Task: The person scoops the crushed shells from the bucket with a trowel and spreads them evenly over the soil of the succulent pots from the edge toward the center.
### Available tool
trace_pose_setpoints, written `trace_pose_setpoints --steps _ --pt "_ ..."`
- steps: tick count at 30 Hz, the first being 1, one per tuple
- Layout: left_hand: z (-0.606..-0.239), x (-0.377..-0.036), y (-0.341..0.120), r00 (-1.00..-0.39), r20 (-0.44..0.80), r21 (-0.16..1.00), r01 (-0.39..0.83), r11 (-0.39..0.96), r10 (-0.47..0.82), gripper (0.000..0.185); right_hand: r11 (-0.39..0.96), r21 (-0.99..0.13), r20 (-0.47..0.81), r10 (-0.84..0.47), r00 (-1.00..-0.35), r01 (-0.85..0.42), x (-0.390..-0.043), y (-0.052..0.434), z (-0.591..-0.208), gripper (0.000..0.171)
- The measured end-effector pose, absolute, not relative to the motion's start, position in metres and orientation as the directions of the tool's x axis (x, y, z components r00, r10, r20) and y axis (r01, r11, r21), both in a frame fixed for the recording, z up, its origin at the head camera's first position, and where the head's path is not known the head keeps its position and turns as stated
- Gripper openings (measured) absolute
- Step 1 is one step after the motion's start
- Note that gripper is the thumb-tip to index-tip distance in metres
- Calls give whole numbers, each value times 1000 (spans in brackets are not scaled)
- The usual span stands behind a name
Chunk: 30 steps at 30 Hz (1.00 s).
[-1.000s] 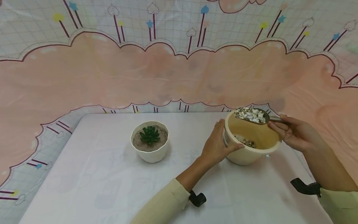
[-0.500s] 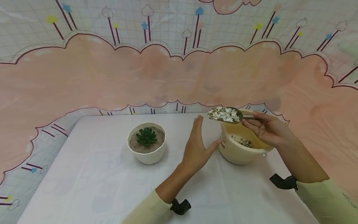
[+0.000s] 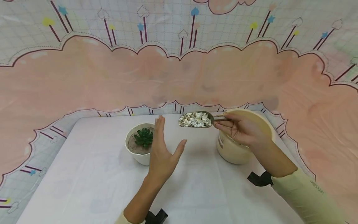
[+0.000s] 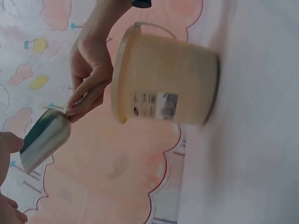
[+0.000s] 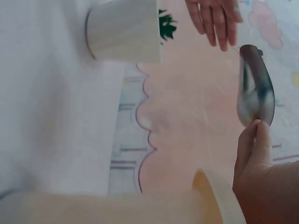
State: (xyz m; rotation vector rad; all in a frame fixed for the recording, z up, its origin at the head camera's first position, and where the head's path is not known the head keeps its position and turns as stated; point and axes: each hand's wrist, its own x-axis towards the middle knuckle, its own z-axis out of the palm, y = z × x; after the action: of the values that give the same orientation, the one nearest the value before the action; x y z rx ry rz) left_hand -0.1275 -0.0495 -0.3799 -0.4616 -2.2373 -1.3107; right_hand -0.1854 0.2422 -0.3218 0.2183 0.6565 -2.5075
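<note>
My right hand pinches the handle of a metal scoop heaped with pale pebbles, held in the air between the two pots. The scoop and the same hand show in the left wrist view, and the scoop again in the right wrist view. My left hand is open, fingers straight, palm facing right, just right of a white pot holding a green succulent in brown soil. A cream bucket stands on the table behind my right hand.
A white cloth covers the table. A pink and white patterned backdrop closes off the back and both sides. The cream bucket has a printed label on its side.
My right hand has carried the loaded scoop leftward from over the bucket toward the white pot. My left hand has let go of the bucket, opened and moved left beside the pot.
</note>
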Motion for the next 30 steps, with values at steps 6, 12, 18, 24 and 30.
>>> trace_pose_setpoints --steps 6,12,18,24,30 --pt "-381 -122 -80 -801 598 697 504 510 -27 98 -693 -485 -320 -427 -846 533 -192 215 -324 34" --pt "-399 -118 -107 -814 576 677 427 599 -71 105 -663 -525 -340 -411 -846 533 -196 190 -328 31" --pt "-421 -116 -131 -821 561 655 358 666 -110 114 -628 -568 -364 -387 -847 532 -195 171 -339 24" --pt "-433 -122 -146 -880 458 683 255 685 -129 124 -611 -582 -387 -372 -844 536 -196 157 -356 23" --pt "-436 -123 -152 -940 314 752 158 640 -136 124 -608 -593 -413 -332 -848 527 -200 150 -369 23"
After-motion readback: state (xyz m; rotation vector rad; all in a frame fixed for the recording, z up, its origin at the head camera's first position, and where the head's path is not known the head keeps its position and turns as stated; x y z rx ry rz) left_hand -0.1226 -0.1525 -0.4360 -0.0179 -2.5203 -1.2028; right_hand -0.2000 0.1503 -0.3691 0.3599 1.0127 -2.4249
